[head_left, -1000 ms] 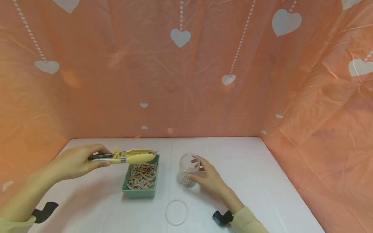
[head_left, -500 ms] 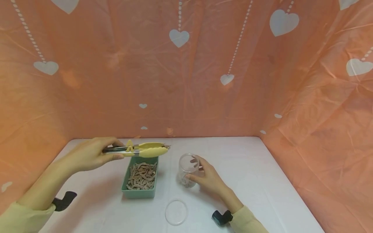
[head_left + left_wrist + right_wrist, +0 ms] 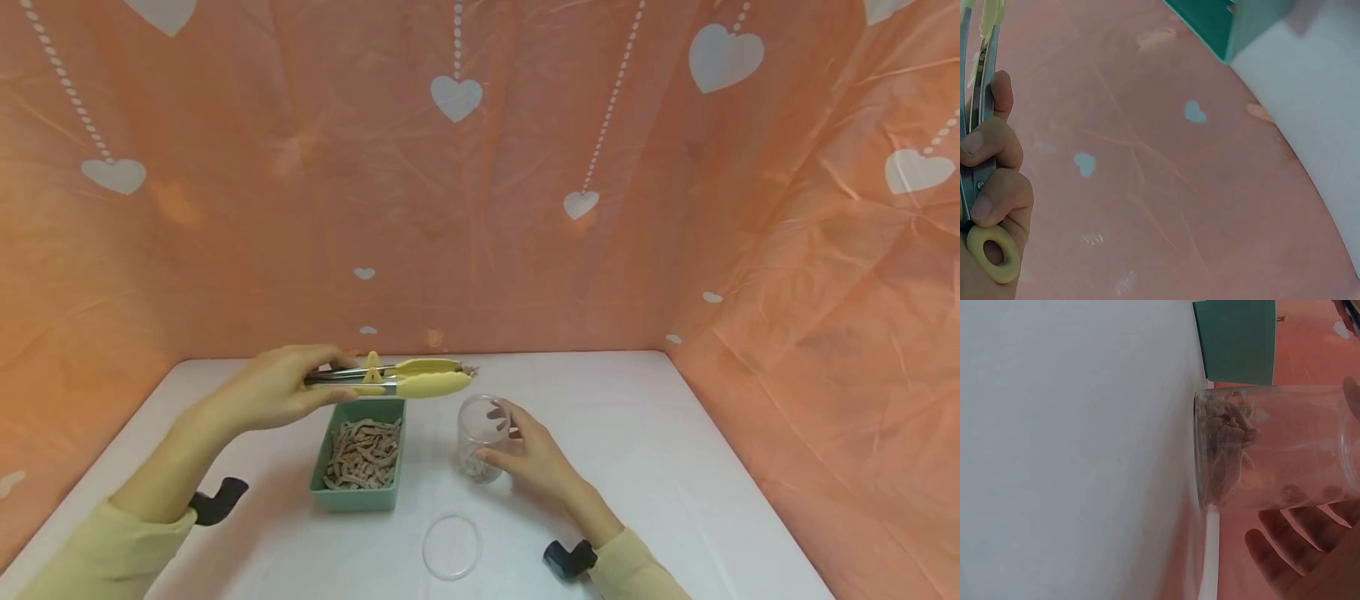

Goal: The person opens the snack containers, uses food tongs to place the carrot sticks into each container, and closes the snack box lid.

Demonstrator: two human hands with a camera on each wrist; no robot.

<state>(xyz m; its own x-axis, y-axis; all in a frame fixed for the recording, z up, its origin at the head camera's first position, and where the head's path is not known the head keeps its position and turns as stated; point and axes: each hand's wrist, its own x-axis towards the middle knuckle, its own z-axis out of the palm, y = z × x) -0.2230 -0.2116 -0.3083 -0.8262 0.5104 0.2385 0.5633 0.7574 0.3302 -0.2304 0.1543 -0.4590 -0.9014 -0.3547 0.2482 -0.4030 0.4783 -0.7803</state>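
My left hand [image 3: 281, 390] grips metal tongs [image 3: 432, 383] with yellow tips, held level above the far end of a green tray [image 3: 354, 500]. Brownish dried strips [image 3: 363, 454] fill the tray, and a small bit of the same kind pokes out from the tong tips. Those tips hang just behind and above the mouth of a clear jar [image 3: 480, 425]. With thumb and fingers around its side, my right hand [image 3: 536, 454] holds the jar upright on the table. In the right wrist view, several strips [image 3: 1225, 440] lie at the jar's bottom.
A clear round lid [image 3: 451, 547] lies flat on the white table [image 3: 645, 500], in front of the jar. Orange cloth [image 3: 480, 250] with pale hearts encloses the table at the back and sides.
My left hand has moved right with the tongs, carrying their tips from over the tray to near the jar's mouth. My right hand and the jar have stayed in place.
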